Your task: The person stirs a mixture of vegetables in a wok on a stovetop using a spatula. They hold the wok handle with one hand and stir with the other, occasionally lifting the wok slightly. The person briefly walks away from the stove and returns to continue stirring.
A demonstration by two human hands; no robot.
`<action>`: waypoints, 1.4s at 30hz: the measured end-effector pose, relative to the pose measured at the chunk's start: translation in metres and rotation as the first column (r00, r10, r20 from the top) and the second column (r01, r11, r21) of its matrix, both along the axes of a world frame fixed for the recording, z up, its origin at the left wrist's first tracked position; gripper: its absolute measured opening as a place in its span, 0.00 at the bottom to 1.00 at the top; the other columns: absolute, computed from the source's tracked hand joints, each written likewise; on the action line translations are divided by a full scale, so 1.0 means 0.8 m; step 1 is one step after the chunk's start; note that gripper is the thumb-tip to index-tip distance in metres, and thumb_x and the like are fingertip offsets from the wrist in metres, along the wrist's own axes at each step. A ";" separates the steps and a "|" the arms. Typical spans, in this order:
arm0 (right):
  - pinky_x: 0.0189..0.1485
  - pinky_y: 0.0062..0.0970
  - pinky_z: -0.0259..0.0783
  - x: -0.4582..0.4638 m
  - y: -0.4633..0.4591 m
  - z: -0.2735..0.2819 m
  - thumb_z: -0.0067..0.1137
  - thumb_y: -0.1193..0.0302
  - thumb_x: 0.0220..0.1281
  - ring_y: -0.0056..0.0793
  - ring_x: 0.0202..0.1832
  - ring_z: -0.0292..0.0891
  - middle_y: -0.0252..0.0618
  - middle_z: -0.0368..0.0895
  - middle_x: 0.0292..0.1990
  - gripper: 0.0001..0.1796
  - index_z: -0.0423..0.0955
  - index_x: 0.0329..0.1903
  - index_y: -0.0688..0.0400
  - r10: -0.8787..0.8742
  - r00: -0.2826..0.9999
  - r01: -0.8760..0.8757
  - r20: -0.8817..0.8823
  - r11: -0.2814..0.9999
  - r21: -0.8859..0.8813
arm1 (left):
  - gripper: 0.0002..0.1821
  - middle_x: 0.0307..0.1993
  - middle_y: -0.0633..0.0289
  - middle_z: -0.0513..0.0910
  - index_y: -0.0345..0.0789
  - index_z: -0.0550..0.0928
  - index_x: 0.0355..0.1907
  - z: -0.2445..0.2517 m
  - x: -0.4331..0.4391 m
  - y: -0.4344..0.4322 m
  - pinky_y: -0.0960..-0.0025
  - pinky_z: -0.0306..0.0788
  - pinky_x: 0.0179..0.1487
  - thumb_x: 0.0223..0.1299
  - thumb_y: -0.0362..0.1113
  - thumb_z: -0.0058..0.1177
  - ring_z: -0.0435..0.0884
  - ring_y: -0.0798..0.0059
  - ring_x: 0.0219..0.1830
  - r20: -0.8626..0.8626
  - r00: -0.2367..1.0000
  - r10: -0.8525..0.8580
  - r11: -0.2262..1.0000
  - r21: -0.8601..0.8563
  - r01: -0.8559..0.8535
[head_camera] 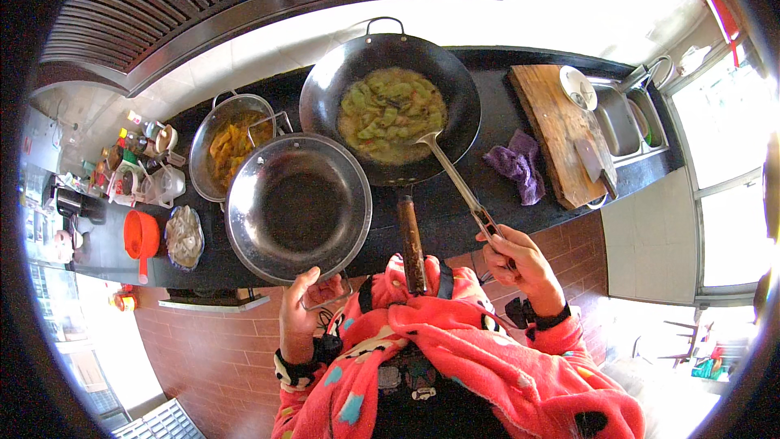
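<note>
My left hand (303, 302) grips the loop handle of a round steel pan (298, 210), tilted towards me with no food in it. My right hand (518, 262) holds a long-handled metal spatula (461, 183). Its blade rests in a large black wok (460, 91) on the dark countertop (390, 225). In the wok, pieces of green vegetable (390, 107) sit in a shallow liquid. The wok's wooden handle (411, 231) points at my body, between my hands. Partly hidden behind the held pan stands a second metal pan (202, 149) with yellow-brown food (234, 149).
On the right are a purple cloth (518, 164), a wooden cutting board (542, 128) with a cleaver (588, 160), and a sink (615, 125). On the left are a plate of pale food (184, 238), an orange dipper (140, 238) and several bottles (137, 141). A range hood (262, 6) overhangs the back.
</note>
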State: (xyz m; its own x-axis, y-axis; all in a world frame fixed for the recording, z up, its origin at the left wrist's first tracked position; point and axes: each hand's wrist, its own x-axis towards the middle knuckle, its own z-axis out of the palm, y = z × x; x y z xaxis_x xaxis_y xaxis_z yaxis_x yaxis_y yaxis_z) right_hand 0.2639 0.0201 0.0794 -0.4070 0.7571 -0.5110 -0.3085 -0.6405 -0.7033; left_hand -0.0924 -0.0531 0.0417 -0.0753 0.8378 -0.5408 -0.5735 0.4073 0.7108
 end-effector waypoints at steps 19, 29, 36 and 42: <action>0.14 0.17 0.48 -0.002 0.015 -0.004 0.43 0.65 0.74 0.14 0.14 0.52 0.27 0.60 0.20 0.14 0.68 0.49 0.62 -0.107 0.994 0.107 0.000 0.994 -0.019 | 0.20 0.37 0.55 0.84 0.30 0.78 0.46 0.007 0.001 0.001 0.66 0.77 0.41 0.62 0.45 0.50 0.84 0.66 0.36 -0.005 1.000 -0.016 1.000 -0.023 0.016; 0.14 0.15 0.47 0.011 0.026 -0.010 0.45 0.65 0.73 0.12 0.15 0.53 0.25 0.59 0.22 0.14 0.68 0.50 0.62 -0.119 0.982 0.114 -0.147 0.993 -0.043 | 0.21 0.36 0.55 0.84 0.30 0.78 0.45 0.009 0.002 0.000 0.68 0.76 0.38 0.62 0.47 0.49 0.84 0.67 0.34 -0.032 0.999 -0.040 0.999 -0.021 0.040; 0.13 0.16 0.47 0.004 0.046 -0.011 0.43 0.64 0.73 0.13 0.13 0.53 0.26 0.59 0.21 0.15 0.68 0.50 0.62 -0.075 0.996 0.077 -0.058 0.996 0.043 | 0.20 0.36 0.55 0.83 0.30 0.77 0.46 0.012 0.004 0.000 0.68 0.76 0.37 0.63 0.46 0.48 0.83 0.68 0.34 -0.054 0.998 -0.040 0.999 -0.021 0.039; 0.13 0.16 0.49 -0.010 0.104 -0.026 0.43 0.64 0.74 0.12 0.14 0.55 0.26 0.60 0.21 0.15 0.68 0.50 0.62 -0.017 0.994 0.029 -0.104 0.993 0.111 | 0.19 0.36 0.56 0.84 0.31 0.78 0.45 0.013 0.005 -0.002 0.68 0.76 0.36 0.63 0.46 0.48 0.84 0.68 0.34 -0.061 0.997 -0.055 0.998 -0.030 0.054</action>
